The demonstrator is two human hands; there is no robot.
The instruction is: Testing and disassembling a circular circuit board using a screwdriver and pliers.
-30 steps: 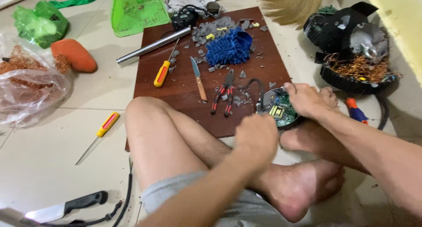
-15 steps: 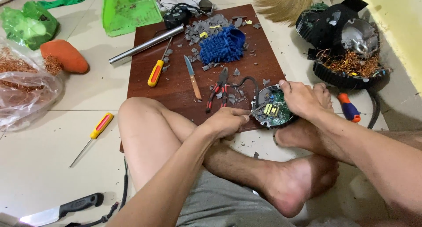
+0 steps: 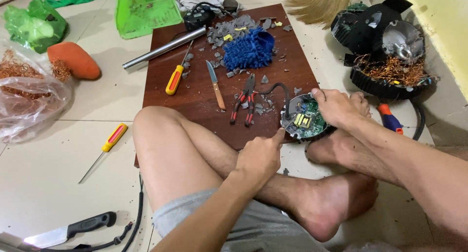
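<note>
Person seated on tiled floor [image 3: 44, 193], legs crossed, dark brown wooden board [image 3: 195, 93] lying flat in front.

Round green circuit board in a black rim [image 3: 303, 120] sits at the board's near right corner, overhanging the edge toward the right foot. It lies face up, yellow component near centre; being round, it has no clear long axis. A black cable [image 3: 275, 88] arcs from its far-left rim up onto the board.

Right hand [image 3: 336, 107] lies over the disc's right side, fingers curled on the rim, gripping it. Left hand [image 3: 261, 154] is loosely fisted, thumb tip extended and touching the disc's near-left rim.

Just left of the disc: red-handled pliers [image 3: 244, 101], tips pointing to the far edge. Further left, a small wooden-handled knife [image 3: 215, 86] and a yellow-handled screwdriver [image 3: 176, 75]. Blue fuzzy cloth [image 3: 249, 49] and grey plastic shards [image 3: 229, 30] sit near the far edge; a silver metal tube [image 3: 163, 48] crosses the far left corner.

Open room: bare board between knife and left knee. Right of the disc it is tight, with the foot underneath and a black housing with copper winding [image 3: 387, 74] near.
</note>
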